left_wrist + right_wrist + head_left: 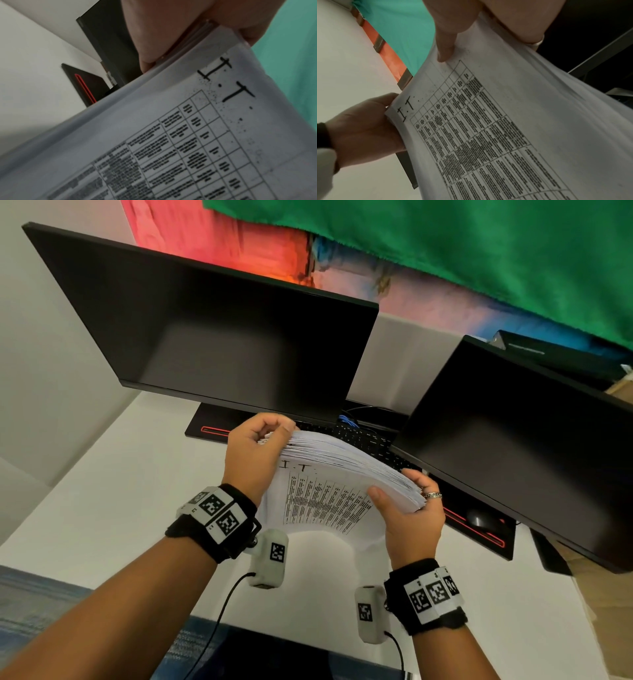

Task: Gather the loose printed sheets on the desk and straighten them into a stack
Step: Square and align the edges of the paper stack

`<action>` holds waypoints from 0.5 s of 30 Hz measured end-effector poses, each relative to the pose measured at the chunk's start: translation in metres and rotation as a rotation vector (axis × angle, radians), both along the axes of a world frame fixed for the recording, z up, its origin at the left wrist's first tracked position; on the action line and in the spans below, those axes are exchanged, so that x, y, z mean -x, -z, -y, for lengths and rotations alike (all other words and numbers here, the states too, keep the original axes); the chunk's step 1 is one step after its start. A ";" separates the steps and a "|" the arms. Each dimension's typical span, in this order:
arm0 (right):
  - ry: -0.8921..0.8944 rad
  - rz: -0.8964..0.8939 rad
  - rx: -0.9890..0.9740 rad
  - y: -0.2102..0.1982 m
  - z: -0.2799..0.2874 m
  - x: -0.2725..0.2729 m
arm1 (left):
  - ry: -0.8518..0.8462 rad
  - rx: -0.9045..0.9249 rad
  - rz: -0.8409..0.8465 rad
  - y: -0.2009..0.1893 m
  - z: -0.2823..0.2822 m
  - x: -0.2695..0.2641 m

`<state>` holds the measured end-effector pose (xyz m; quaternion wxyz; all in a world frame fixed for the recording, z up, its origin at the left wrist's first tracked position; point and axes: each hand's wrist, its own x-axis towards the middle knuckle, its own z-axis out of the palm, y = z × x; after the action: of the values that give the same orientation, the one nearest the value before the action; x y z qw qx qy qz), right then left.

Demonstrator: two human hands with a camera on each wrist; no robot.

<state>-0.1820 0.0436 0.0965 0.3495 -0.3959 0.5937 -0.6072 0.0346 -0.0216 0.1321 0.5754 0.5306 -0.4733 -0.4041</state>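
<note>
A thick stack of printed sheets [329, 494] stands on its lower edge on the white desk [113, 501], bowed, its front page showing a table and a handwritten "I.T." [228, 81]. My left hand [255, 453] grips the stack's upper left corner, fingers curled over the top edge. My right hand [407, 508] grips the right edge, thumb [445, 46] pressed on the printed face, fingers behind. The sheet edges fan out slightly along the top. In both wrist views the printed page [488, 128] fills most of the picture.
Two dark monitors [219, 337] [520, 433] stand close behind the stack. A black keyboard [363, 440] and a mouse [479, 520] lie on a red-trimmed black mat [479, 534] beneath them. Green and red cloth [445, 241] hangs behind.
</note>
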 end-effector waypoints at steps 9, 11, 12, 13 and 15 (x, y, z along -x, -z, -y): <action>-0.051 0.010 -0.035 0.001 0.004 0.007 | 0.407 0.042 -0.039 0.009 -0.002 -0.023; -0.050 -0.018 -0.057 0.001 0.005 0.010 | 0.504 0.000 0.050 0.016 -0.003 -0.033; -0.052 -0.027 -0.064 -0.001 0.006 0.011 | 0.494 -0.012 0.153 0.018 -0.003 -0.035; -0.056 -0.037 -0.060 -0.002 0.007 0.010 | 0.446 0.000 0.249 0.020 -0.003 -0.035; -0.058 -0.066 -0.021 -0.009 0.006 0.008 | 0.339 0.042 0.296 0.018 -0.004 -0.030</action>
<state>-0.1902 0.0372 0.1056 0.3513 -0.4292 0.5996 -0.5769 0.0650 -0.0176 0.1138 0.4344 0.4851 -0.6432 -0.4027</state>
